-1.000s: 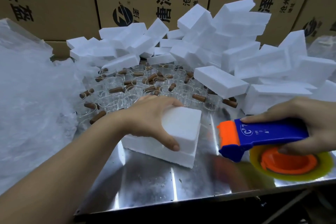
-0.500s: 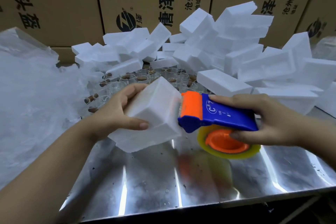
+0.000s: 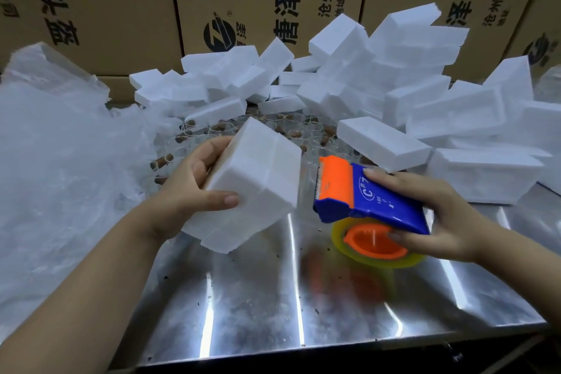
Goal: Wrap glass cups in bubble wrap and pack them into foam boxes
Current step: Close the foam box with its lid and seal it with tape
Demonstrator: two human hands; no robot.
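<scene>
Left hand (image 3: 185,191) is gripping the tilted foam box (image 3: 252,188); right hand (image 3: 440,215) is clasping the tape dispenser (image 3: 370,200) just beside that grip. Probably worth squeezing the halves shut while taping.

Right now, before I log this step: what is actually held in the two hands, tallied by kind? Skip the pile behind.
foam box: 1, gripped by the left hand
tape dispenser: 1, gripped by the right hand
tape roll: 1, mounted on the dispenser
Total: 3
</scene>
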